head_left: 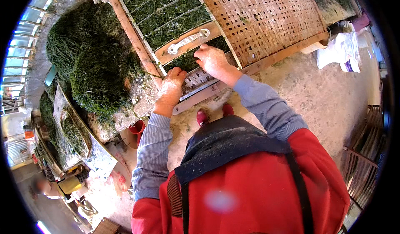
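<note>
The fisheye rim is cutting off the upper ends of the wooden frame [189, 42] and the woven bamboo mat [262, 21], and the person's red-aproned torso is blocking the floor directly below the hands. A blurred figure at the lower left is too indistinct to describe. The dark green seaweed [189, 61] is lying in the frame's lowest compartment, directly between the two hands. The left hand [171, 86] is resting on the frame's lower left edge, fingers curled together against the small white slatted mat [198, 79]; whether they are gripping it cannot be told. The right hand [212, 59] is pressing down at the seaweed's right edge, fingers bent and close together, tips hidden in the green mass. The seaweed is appearing as a thin, wet, stringy layer, matching the sheets in the compartments above. A large heap of seaweed [91, 63] is sitting on a stone slab to the left.
</note>
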The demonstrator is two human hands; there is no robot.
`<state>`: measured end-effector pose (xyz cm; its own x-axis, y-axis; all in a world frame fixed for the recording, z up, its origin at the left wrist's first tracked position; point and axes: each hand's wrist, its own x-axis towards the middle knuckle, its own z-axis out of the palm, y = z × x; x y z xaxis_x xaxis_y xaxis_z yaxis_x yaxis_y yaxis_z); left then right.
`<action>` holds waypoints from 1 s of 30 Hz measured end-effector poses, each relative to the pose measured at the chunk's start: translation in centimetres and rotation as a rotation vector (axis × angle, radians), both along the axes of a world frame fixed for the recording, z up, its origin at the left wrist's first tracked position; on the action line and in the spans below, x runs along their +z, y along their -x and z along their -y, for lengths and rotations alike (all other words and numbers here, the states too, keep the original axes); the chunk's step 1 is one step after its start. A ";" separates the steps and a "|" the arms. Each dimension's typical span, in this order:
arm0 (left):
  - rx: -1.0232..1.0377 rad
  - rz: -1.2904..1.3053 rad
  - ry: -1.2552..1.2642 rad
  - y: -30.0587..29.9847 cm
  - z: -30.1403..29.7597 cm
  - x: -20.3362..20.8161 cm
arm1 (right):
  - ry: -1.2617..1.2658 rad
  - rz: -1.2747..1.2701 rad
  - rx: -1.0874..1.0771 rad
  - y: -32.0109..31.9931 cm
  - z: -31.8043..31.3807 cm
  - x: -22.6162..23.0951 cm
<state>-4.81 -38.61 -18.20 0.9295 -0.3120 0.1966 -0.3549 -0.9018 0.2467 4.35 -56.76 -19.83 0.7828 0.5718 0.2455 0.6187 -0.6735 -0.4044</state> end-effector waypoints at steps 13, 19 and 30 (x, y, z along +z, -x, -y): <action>0.408 -0.015 0.158 -2.2 0.4 -1.6 | -0.276 0.206 0.033 -0.7 -2.5 5.4; 0.585 -0.079 0.744 -1.1 -4.0 1.8 | 0.136 0.279 0.144 -4.1 -2.4 4.3; 0.710 0.451 0.501 2.1 0.3 1.6 | -0.036 0.274 0.400 -1.7 -0.5 6.6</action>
